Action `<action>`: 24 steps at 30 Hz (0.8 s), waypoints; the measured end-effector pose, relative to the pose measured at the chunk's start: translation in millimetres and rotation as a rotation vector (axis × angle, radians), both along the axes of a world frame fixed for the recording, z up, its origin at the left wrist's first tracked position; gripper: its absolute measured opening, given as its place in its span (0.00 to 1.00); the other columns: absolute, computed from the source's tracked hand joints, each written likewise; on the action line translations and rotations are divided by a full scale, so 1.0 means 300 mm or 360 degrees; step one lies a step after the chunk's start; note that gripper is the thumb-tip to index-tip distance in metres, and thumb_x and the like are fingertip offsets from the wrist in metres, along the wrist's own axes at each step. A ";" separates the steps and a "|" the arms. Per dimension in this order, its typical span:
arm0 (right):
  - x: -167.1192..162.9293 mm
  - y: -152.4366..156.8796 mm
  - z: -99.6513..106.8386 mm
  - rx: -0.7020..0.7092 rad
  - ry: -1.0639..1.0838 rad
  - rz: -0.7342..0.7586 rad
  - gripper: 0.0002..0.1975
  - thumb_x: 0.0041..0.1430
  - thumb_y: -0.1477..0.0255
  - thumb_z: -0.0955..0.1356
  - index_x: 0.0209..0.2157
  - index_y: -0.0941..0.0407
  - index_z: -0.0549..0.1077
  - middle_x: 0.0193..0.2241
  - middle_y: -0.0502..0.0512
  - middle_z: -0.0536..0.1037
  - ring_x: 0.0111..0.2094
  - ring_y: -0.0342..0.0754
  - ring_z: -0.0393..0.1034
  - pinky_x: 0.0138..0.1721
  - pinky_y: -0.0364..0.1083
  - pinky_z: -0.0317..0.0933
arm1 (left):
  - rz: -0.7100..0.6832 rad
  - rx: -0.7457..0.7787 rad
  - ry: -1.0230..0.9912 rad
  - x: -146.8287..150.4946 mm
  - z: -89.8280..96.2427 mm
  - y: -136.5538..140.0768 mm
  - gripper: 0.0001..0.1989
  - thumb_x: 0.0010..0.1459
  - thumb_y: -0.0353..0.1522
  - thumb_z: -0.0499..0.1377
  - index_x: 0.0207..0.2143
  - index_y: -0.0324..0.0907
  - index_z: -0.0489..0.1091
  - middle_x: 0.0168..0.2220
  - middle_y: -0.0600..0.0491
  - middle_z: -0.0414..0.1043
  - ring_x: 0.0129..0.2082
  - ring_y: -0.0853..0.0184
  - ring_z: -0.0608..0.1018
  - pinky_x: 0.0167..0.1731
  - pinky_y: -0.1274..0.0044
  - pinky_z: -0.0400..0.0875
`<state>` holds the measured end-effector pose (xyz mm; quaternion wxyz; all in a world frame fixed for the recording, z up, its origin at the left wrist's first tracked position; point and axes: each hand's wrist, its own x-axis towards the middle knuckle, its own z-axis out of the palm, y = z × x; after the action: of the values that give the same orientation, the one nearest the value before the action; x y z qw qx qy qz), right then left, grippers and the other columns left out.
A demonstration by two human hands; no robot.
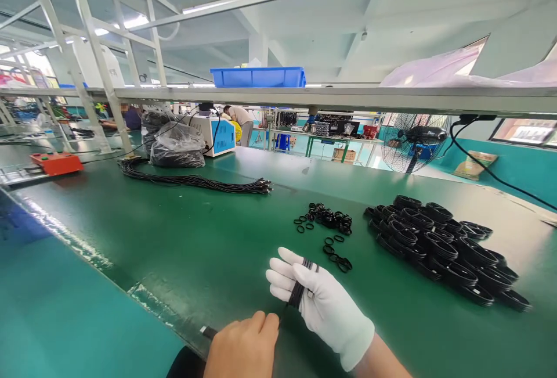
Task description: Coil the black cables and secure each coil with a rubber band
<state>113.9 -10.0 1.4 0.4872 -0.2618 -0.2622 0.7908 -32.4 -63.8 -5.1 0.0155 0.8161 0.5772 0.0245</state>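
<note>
My right hand, in a white glove, has a black cable looped around its fingers, with the thumb pressed over the loops. Bare and curled, my left hand grips the free part of the same cable just below and to the left. A connector with a metal tip sticks out beyond the left hand's knuckles. Small black rings lie in a loose heap past the gloved hand, several scattered nearer to it. On the right is a large pile of coiled black cables.
A bundle of straight black cables lies across the green table. Behind it stand plastic bags and a blue-and-white machine. An orange box is at far left. Overhead, a shelf carries a blue bin.
</note>
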 end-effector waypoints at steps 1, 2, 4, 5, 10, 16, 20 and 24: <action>-0.004 -0.005 0.001 0.0016 -0.0055 0.0019 0.27 0.44 0.67 0.74 0.46 0.60 0.68 0.42 0.61 0.73 0.41 0.52 0.69 0.47 0.53 0.57 | -0.0073 0.0067 -0.0001 0.002 0.005 0.001 0.08 0.51 0.23 0.52 0.29 0.42 0.69 0.26 0.52 0.72 0.24 0.64 0.76 0.22 0.79 0.61; -0.010 -0.010 0.002 0.0025 -0.0110 0.0049 0.26 0.44 0.68 0.74 0.45 0.60 0.68 0.39 0.60 0.74 0.39 0.50 0.70 0.45 0.52 0.58 | -0.0152 0.0132 -0.0007 -0.002 0.015 0.007 0.08 0.50 0.23 0.53 0.29 0.42 0.68 0.26 0.52 0.72 0.25 0.64 0.75 0.23 0.78 0.61; -0.024 -0.022 0.004 0.0038 -0.0192 0.0154 0.22 0.43 0.69 0.74 0.41 0.61 0.70 0.31 0.56 0.74 0.34 0.46 0.68 0.40 0.48 0.59 | -0.0303 0.0220 -0.0024 -0.021 0.050 0.032 0.07 0.51 0.23 0.53 0.28 0.42 0.68 0.27 0.53 0.72 0.26 0.64 0.74 0.26 0.76 0.62; -0.031 -0.027 0.003 0.0055 -0.0197 0.0244 0.18 0.43 0.70 0.74 0.38 0.61 0.72 0.28 0.54 0.73 0.31 0.45 0.67 0.37 0.46 0.59 | -0.0366 0.0219 -0.0053 -0.035 0.075 0.052 0.06 0.52 0.24 0.54 0.27 0.42 0.68 0.28 0.53 0.72 0.27 0.64 0.74 0.28 0.76 0.61; -0.046 -0.053 -0.016 0.0064 0.0094 0.0799 0.14 0.45 0.68 0.73 0.31 0.63 0.71 0.26 0.53 0.69 0.28 0.42 0.65 0.33 0.44 0.58 | -0.0466 -0.0409 -0.0557 -0.100 0.201 0.179 0.06 0.47 0.30 0.61 0.28 0.44 0.66 0.27 0.61 0.69 0.27 0.71 0.70 0.24 0.82 0.59; -0.051 -0.070 -0.044 -0.0164 -0.0041 0.0819 0.18 0.41 0.70 0.73 0.35 0.66 0.73 0.26 0.58 0.74 0.30 0.49 0.71 0.38 0.50 0.59 | -0.0657 -0.0705 -0.0914 -0.119 0.180 0.282 0.07 0.44 0.29 0.65 0.26 0.42 0.69 0.34 0.59 0.67 0.33 0.72 0.70 0.31 0.82 0.64; -0.054 -0.057 -0.050 -0.0179 -0.0065 0.0645 0.17 0.42 0.69 0.72 0.33 0.67 0.74 0.25 0.59 0.76 0.26 0.48 0.72 0.36 0.51 0.60 | -0.0658 0.0008 -0.0832 -0.125 0.158 0.257 0.09 0.57 0.25 0.54 0.31 0.45 0.73 0.38 0.55 0.68 0.41 0.68 0.68 0.42 0.75 0.60; -0.043 -0.048 -0.056 -0.0157 -0.0013 0.0626 0.17 0.44 0.68 0.72 0.33 0.67 0.74 0.24 0.59 0.77 0.26 0.49 0.72 0.35 0.51 0.60 | -0.0831 0.0134 -0.0577 -0.117 0.155 0.228 0.08 0.56 0.26 0.55 0.34 0.44 0.73 0.35 0.54 0.69 0.34 0.68 0.68 0.36 0.76 0.61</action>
<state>100.9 -24.3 -15.3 0.3087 -0.2325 -0.2712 0.8815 -67.4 4.5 41.3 0.0899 0.9189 0.3346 0.1886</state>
